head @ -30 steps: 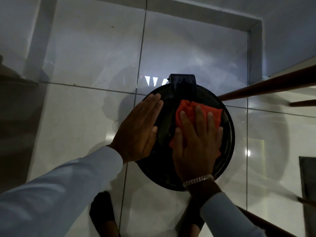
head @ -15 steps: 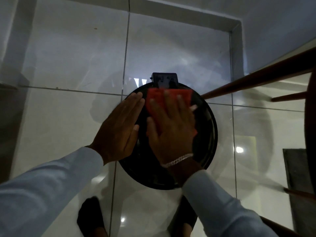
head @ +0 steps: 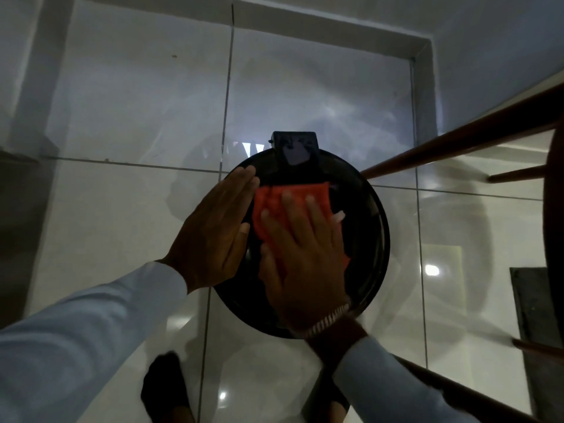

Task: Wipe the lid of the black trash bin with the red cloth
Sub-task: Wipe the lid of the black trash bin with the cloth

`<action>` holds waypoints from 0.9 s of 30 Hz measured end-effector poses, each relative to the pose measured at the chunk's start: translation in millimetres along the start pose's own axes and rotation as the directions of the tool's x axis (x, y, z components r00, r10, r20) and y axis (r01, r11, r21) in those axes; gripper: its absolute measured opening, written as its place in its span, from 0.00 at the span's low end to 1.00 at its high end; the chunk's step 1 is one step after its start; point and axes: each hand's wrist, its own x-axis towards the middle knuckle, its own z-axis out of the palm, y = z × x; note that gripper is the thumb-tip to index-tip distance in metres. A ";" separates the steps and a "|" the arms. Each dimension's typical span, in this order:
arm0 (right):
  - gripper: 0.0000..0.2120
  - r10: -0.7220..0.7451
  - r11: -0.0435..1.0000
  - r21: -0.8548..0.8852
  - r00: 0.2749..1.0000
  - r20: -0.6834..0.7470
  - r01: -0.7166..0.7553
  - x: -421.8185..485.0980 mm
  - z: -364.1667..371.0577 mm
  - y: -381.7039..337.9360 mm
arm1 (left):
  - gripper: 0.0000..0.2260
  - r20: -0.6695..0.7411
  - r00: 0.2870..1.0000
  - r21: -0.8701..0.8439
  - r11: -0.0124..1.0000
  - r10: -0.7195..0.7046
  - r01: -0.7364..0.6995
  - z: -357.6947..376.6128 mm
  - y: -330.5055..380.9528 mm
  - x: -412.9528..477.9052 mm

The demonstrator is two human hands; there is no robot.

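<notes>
The round black lid of the trash bin (head: 370,239) lies below me, its hinge block (head: 294,148) at the far side. My right hand (head: 305,257) lies flat on the red cloth (head: 283,193), pressing it onto the lid's far-middle part; the cloth shows beyond my fingertips and at the right of my palm. My left hand (head: 213,236) rests flat with fingers together on the lid's left rim, holding nothing. The bin's body is hidden under the lid.
Glossy white floor tiles (head: 122,209) surround the bin. Dark wooden chair legs and rungs (head: 442,151) slant in from the right, close to the lid. A dark mat (head: 531,306) lies at right. My feet in dark socks (head: 164,389) stand near the bin.
My right hand slid the cloth from the lid's right side to its far-middle, near the hinge, then slightly back toward me. The left hand stayed on the left rim.
</notes>
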 end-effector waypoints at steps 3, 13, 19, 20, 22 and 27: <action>0.22 -0.017 1.000 -0.013 0.999 0.036 0.017 -32.5 -13.9 18.7 | 0.25 0.008 1.000 0.017 1.000 0.006 -0.006 -0.7 -0.3 0.6; 0.22 -0.090 0.995 -0.024 0.993 0.075 0.092 -33.3 -4.8 4.8 | 0.25 0.019 1.000 0.020 1.000 0.018 -0.019 -0.9 -1.1 0.2; 0.21 0.185 0.983 0.010 0.981 -0.067 -0.184 1.5 -11.3 24.0 | 0.25 0.022 1.000 0.040 0.999 0.007 -0.007 0.2 -1.8 1.9; 0.21 0.193 0.981 0.003 0.978 -0.079 -0.193 9.9 -6.5 11.3 | 0.25 0.021 1.000 0.041 0.999 0.008 -0.009 0.7 -2.4 1.6; 0.21 0.074 0.997 -0.007 0.996 -0.049 -0.075 3.4 0.6 -7.0 | 0.25 0.018 1.000 0.033 0.999 0.016 -0.016 0.4 -3.2 0.6; 0.21 -0.063 0.998 -0.023 0.997 0.044 0.064 -41.7 -15.5 27.7 | 0.25 0.011 1.000 0.030 0.999 0.022 -0.022 -1.4 -1.6 2.0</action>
